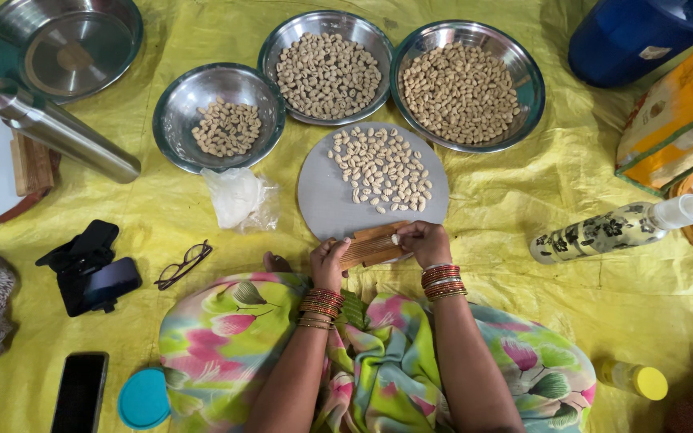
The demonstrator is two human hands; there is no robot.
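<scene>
1. Gripping the near-left end of the ridged wooden board (370, 244), the left hand (329, 263) is closed around its edge.
2. Lying across the round grey slab's (322, 200) near rim, the board's long axis runs left to right.
3. Pinching a small dough piece (395, 239) on the board's right end, the right hand (425, 240) is nearer the shaped pieces (382, 168) beyond.

Counted across the yellow sheet

Three steel bowls of shaped dough pieces (328, 70) along the top; one empty steel bowl (58, 46) upper left; two bottles (618, 230) right; two phones (80, 391) lower left.
</scene>
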